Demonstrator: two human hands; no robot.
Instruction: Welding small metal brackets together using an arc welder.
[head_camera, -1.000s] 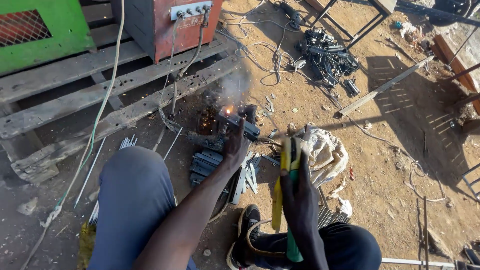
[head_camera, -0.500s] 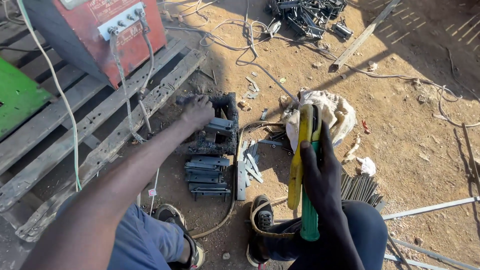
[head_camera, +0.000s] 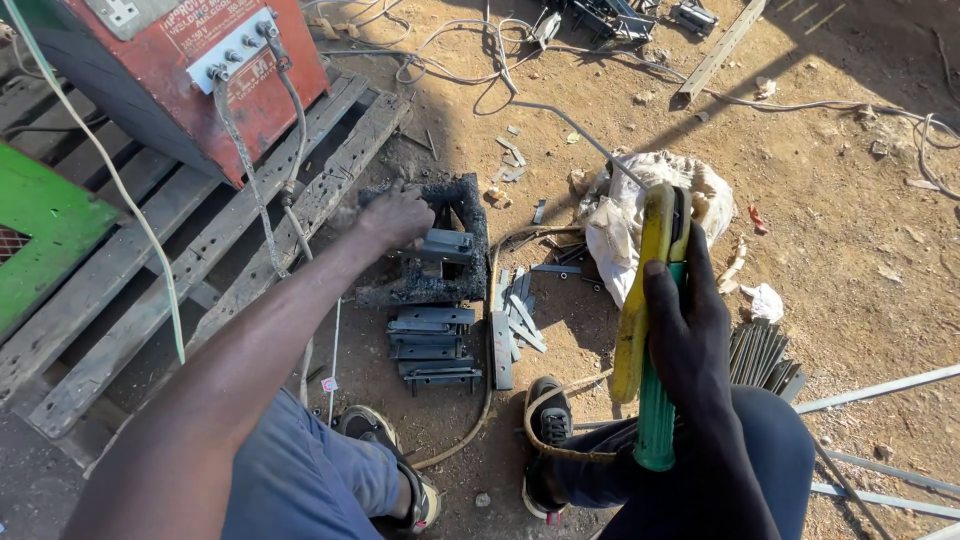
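Outdoor yard, sandy dirt ground (head_camera: 850, 230) in hard sun w/ long shadows, wooden pallet (head_camera: 150, 270) on the left carrying a red welding machine (head_camera: 190, 70) and a green box (head_camera: 40, 230) beside it. Person crouches over a burnt, blackened block (head_camera: 425, 250) sitting on the dirt just off the pallet edge. Left hand (head_camera: 395, 215) is down on that block, fingers closed round a small grey metal bracket (head_camera: 440, 245) that rests on top of it. Just below the block, nearer the feet, a neat stack of more grey metal pieces (head_camera: 430, 345), w/ loose flat strips (head_camera: 515, 325) beside them. Right hand (head_camera: 685, 335) is up over the right knee, wrapped tight around a welding electrode holder (head_camera: 650, 330), yellow upper part, green handle pointing down, cable looping off under it. Behind the holder lies a crumpled white sack (head_camera: 640, 205); a bundle of thin rods (head_camera: 760, 355) sits just right of the hand. Cables (head_camera: 450, 50) trail across the dirt up top. Black shoe (head_camera: 545, 430) planted between the knees.
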